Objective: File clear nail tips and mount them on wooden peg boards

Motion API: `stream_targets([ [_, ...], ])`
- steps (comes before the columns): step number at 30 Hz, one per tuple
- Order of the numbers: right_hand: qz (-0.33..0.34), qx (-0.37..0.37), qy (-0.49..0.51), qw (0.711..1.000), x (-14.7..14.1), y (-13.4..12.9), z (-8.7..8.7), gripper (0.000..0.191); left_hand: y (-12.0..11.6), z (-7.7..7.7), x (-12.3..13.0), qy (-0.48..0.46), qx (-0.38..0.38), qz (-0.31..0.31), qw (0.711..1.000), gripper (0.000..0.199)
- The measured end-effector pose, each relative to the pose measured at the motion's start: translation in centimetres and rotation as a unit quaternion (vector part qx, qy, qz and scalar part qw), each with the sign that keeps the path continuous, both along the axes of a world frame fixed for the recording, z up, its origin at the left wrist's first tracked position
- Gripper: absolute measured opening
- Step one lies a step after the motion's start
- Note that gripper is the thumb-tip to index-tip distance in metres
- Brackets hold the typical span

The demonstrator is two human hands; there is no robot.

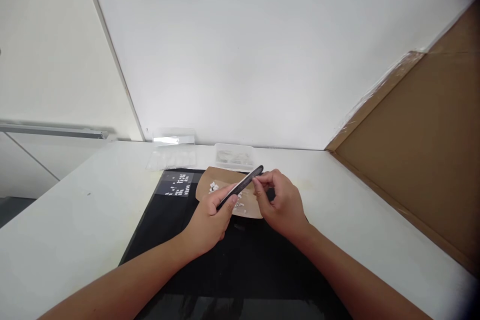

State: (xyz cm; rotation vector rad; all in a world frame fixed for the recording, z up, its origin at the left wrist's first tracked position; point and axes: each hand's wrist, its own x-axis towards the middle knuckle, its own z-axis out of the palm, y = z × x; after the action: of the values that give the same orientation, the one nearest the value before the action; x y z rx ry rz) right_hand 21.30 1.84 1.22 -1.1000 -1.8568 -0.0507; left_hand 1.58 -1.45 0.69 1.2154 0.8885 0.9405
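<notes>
My left hand (212,215) is wrapped round the lower end of a slim dark strip-like object (243,186) with a pale edge, held tilted up to the right. At its upper end, my right hand (279,200) has thumb and forefinger pinched together; anything between them is too small to make out. Beneath both hands lies a tan tray-like sheet (205,180) with several small white pieces (213,186) on it. The sheet rests on a black mat (240,265).
A clear card with white rectangles (176,184) lies on the mat's back left. Behind stand an open clear compartment box (172,156) and a shallow clear container (234,155). Cardboard (420,150) rises at the right, a white wall (243,60) at the back.
</notes>
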Motion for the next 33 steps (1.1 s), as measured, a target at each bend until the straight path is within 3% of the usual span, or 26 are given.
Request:
stream_targets([
  [3, 0.038, 0.002, -0.033, 0.999, -0.33, -0.43, -0.03, 0.014, -0.01, 0.01, -0.01, -0.004, 0.007, 0.000, 1.000, 0.066],
  [9, -0.009, 0.000, 0.007, 1.000, -0.04, -0.15, -0.15, 0.012, 0.01, -0.07, -0.01, -0.007, 0.008, -0.002, 1.000, 0.067],
  [15, 0.067, -0.020, -0.035, 0.997, -0.44, -0.80, 0.01, 0.012, 0.08, -0.14, 0.01, 0.000, 0.013, -0.001, 1.000, 0.067],
  [22, 0.007, -0.012, 0.005, 1.000, -0.34, -0.53, 0.21, 0.014, 0.02, -0.01, 0.00, 0.001, 0.008, 0.002, 1.000, 0.066],
  [27, 0.070, -0.030, -0.045, 0.996, -0.74, -1.07, 0.24, 0.011, -0.01, 0.12, 0.01, 0.011, 0.010, 0.001, 1.000, 0.065],
  [33, -0.005, -0.018, -0.007, 1.000, -0.46, -0.52, -0.02, 0.015, 0.02, -0.08, -0.05, 0.002, 0.012, -0.002, 1.000, 0.064],
])
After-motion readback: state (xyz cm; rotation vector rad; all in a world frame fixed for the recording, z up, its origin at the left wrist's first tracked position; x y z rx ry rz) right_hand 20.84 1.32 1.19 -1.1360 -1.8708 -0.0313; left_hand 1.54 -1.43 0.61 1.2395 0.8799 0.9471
